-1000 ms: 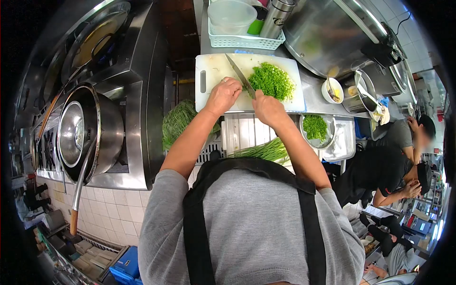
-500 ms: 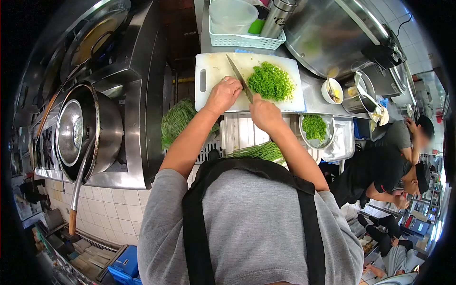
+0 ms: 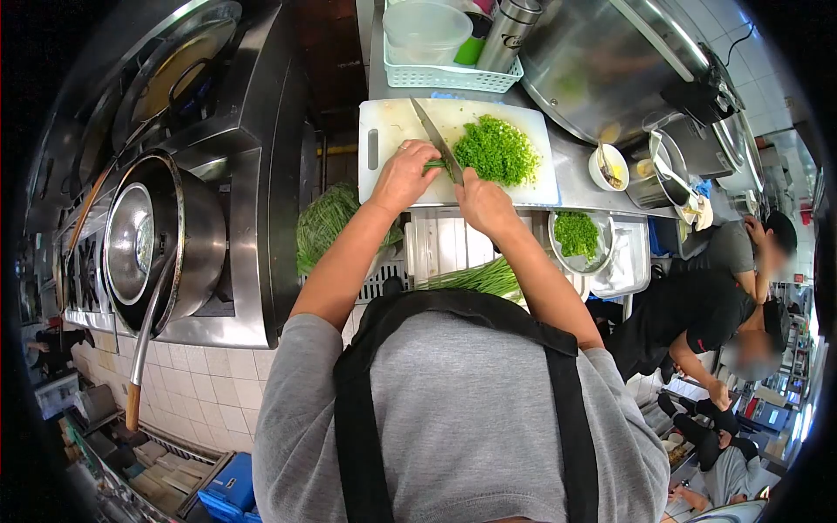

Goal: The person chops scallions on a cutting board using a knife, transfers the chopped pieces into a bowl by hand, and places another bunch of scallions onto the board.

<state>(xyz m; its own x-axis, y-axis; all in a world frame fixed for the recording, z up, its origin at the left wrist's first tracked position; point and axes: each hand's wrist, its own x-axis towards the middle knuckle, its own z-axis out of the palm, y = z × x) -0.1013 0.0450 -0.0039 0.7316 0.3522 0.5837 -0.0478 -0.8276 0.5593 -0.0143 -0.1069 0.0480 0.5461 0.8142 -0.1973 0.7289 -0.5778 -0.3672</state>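
Note:
My left hand (image 3: 403, 177) is closed on a short bunch of green onions (image 3: 434, 163) on the white cutting board (image 3: 392, 122), fingers bent close to the blade. In my right hand (image 3: 485, 206) is the handle of a long kitchen knife (image 3: 431, 129), its tip pointing to the far left. The blade lies between the bunch and a heap of finely chopped green onions (image 3: 497, 150) on the board's right half. Long uncut green onions (image 3: 475, 279) lie below the board, partly hidden by my apron. A round metal bowl with more chopped greens (image 3: 576, 234) sits at the lower right.
A leafy green bundle (image 3: 327, 228) is beside my left forearm. Behind the board stands a pale basket (image 3: 453, 78) with containers and a flask. A large steel pot (image 3: 593, 70) and a small white bowl (image 3: 609, 167) are to the right. Co-workers (image 3: 680, 318) stand further right.
The bunch now shows between my left fingers and the knife. My left hand has shifted slightly, and the knife tip has moved a little left. A co-worker at the right has lowered an arm.

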